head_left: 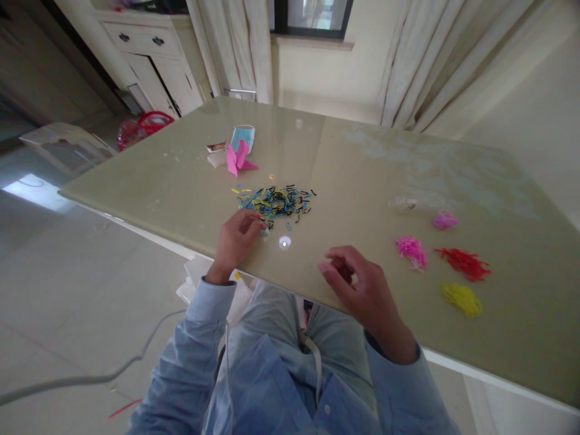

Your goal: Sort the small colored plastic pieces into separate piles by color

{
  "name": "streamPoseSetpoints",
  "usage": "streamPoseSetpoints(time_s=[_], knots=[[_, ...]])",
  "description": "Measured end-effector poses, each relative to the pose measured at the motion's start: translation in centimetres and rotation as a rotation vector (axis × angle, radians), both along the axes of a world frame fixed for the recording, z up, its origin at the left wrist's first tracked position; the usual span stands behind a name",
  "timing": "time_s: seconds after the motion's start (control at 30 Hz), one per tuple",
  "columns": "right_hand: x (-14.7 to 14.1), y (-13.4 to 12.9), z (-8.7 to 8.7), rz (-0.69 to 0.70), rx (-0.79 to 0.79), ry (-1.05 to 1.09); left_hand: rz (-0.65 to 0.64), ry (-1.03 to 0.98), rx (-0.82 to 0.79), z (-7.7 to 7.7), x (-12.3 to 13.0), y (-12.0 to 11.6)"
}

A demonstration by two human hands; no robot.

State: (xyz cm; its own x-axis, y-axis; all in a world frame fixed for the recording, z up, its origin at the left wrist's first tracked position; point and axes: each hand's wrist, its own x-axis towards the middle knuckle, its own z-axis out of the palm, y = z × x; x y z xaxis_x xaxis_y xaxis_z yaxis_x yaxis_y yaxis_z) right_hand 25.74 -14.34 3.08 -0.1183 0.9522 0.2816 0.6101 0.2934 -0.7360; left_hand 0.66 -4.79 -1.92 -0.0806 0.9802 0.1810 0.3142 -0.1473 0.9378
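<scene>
A mixed pile [276,201] of small black, blue and yellow pieces lies spread on the table [357,181]. At its near left edge, my left hand [239,237] is closed, thumb and fingers pinched on something too small to make out. My right hand [360,281] hovers over the table's front edge, fingers curled, thumb and fingertips apart, holding nothing visible. To its right sit separate heaps: pink [411,252], red [464,263], yellow [462,299] and a purple-pink one [445,220].
A clear bottle [410,203] lies behind the heaps. Beyond the mixed pile are a pink folded paper [239,160], a blue face mask [243,138] and small packets [217,158]. The table's front edge runs by my lap.
</scene>
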Motion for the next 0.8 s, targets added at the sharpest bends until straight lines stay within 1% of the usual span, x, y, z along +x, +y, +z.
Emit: streamPoseSetpoints(time_s=[0.07,0.13,0.23,0.33,0.4,0.5,0.6,0.8], knots=[[-2.4,2.6,0.5,0.094,-0.039,-0.003,-0.005,-0.031,-0.005,0.1,0.0,0.0],[-4.5,5.4,0.5,0.138,-0.045,-0.006,-0.012,-0.055,-0.016,0.1,0.0,0.0],[-7.0,9.0,-0.1,0.185,-0.035,-0.065,-0.029,-0.065,-0.006,0.0,-0.1,0.0],[-8.4,11.2,-0.9,0.247,-0.018,-0.133,-0.035,-0.048,0.009,-0.3,-0.3,0.1],[-8.9,11.8,-1.4,0.283,0.007,-0.134,-0.033,-0.035,0.009,-0.5,-0.5,0.1],[-8.9,11.9,-1.9,0.301,0.037,-0.076,-0.031,0.014,0.022,-0.8,-0.6,0.0],[-8.6,11.9,-2.3,0.288,0.048,-0.042,-0.025,0.067,0.035,-0.8,-0.7,0.0],[-8.5,12.3,-2.8,0.232,0.064,-0.012,-0.019,0.035,0.042,-1.1,-0.8,-0.1]])
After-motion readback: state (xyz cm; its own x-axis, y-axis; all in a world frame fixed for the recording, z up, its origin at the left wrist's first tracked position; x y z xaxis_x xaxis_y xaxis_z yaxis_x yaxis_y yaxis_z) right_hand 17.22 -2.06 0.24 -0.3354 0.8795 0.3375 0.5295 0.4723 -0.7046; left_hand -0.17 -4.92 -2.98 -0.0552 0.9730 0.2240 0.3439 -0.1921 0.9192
